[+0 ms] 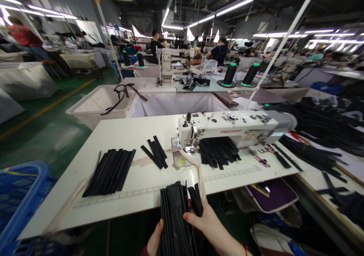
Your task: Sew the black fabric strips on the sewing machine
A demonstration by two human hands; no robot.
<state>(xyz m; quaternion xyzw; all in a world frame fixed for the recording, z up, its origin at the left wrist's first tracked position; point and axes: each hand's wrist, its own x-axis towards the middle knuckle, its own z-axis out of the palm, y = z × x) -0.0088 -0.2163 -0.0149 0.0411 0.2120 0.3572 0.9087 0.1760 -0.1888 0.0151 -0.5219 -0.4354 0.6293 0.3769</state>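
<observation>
Near centre: left hand (155,238) and right hand (209,220) clasp black strips (174,212) from both sides, apparently keeping them bundled.

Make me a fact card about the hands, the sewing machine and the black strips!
Left hand: holding the side of a thick bundle of black strips
Right hand: on that bundle too, touching a small bunch
Sewing machine: white, marked PRECIOUS in red
Under its arm: another strip pile
Table: white, with a bigger pile and a smaller pile left of the machine
Farther back: two black thread spools
</observation>
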